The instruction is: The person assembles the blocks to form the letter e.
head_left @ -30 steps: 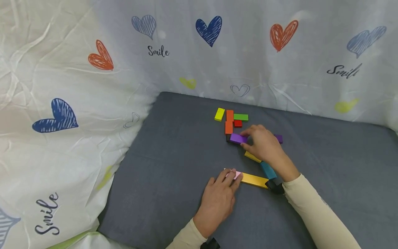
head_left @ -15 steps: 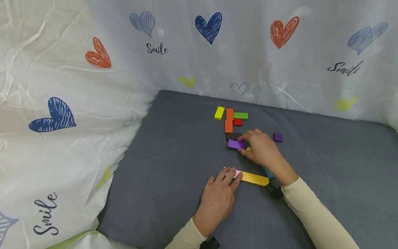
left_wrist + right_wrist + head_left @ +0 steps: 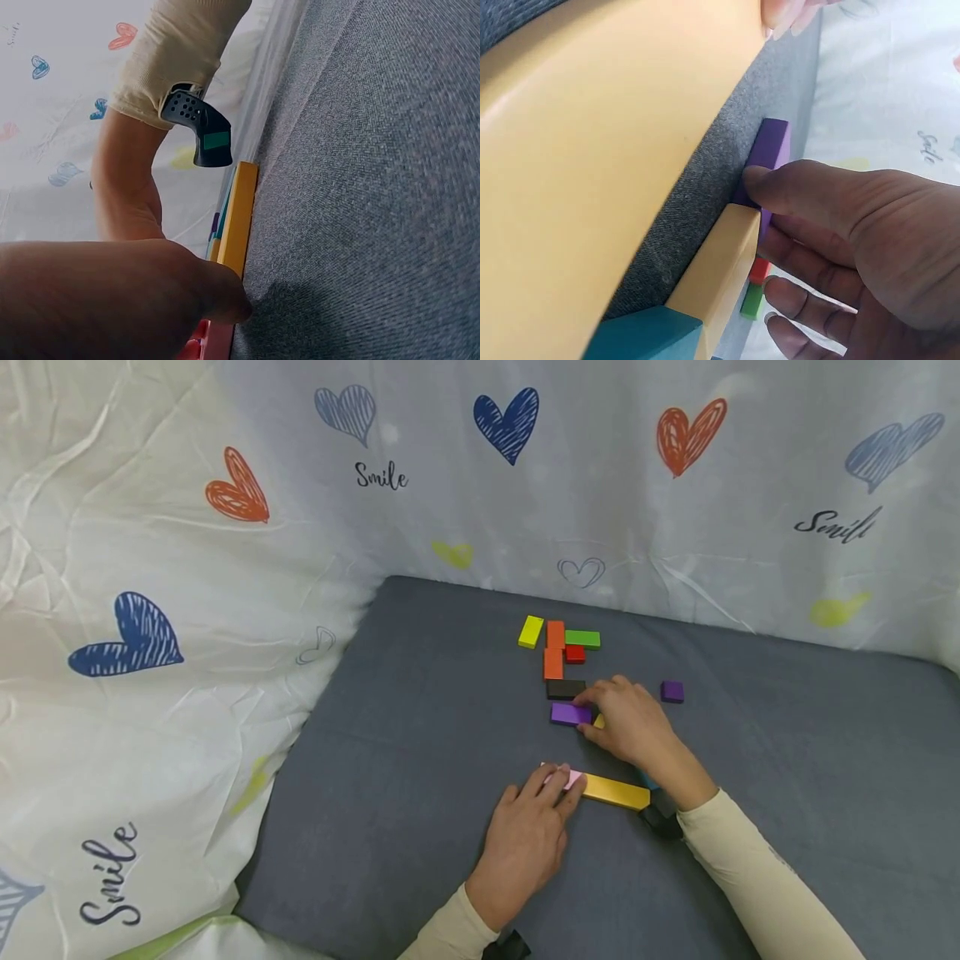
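1. Purple block (image 3: 566,715) near the middle of the grey tabletop (image 3: 390,743), just short of the black block (image 3: 564,690) and at the end of a yellow block (image 3: 716,251); touching that end or only just beside it, cannot tell.
2. Right hand (image 3: 633,727): grip pinching the purple block between thumb and fingers.
3. Left hand (image 3: 523,843): grip loosely spread, fingers laid over the pink block (image 3: 574,779).
4. Done, by the look of it: pink block, long yellow block (image 3: 617,792), teal block (image 3: 641,337) and yellow block in a bending row; farther off, black block, two orange blocks (image 3: 553,664), green block (image 3: 582,639) and red block (image 3: 575,654) close together.
5. Left, seemingly: purple block, mid-placing between row and far group. Small purple block (image 3: 672,692) and bright yellow block (image 3: 530,632) lying apart, probably not yet joined on.
6. Counted: purple, two; orange, two; yellow, three (long, bright, and one partly behind the right hand); black, teal, green, red, pink, one each. Twelve blocks showing; others under the left hand, cannot tell.
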Demonstrator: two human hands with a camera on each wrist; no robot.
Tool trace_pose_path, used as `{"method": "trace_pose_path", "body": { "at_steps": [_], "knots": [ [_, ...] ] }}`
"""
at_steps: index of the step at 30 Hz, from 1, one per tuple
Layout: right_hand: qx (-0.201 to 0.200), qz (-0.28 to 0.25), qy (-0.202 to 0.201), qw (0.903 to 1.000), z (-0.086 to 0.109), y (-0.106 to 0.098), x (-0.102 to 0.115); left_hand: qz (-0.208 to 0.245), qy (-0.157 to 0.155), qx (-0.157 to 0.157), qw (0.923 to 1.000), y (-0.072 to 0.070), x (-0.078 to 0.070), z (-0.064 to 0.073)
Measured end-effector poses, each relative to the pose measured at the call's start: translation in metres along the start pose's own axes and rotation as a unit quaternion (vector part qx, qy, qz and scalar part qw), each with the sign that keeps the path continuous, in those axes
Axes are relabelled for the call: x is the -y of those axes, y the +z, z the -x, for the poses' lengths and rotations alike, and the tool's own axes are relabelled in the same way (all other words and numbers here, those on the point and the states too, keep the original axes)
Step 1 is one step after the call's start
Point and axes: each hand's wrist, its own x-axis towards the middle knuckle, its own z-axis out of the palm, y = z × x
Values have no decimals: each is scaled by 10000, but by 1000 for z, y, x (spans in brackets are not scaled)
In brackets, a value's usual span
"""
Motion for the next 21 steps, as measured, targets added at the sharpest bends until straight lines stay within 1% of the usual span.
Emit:
{"method": "trace_pose_path", "body": {
  "at_steps": [11,21],
  "knots": [
    [50,187,-100,9998,2,2,0,-117,-7,-60,9999,0,-1,1],
    [10,240,-116,9996,4,2,-1,-98,8,-50,9999,-1,-1,0]
  ]
}}
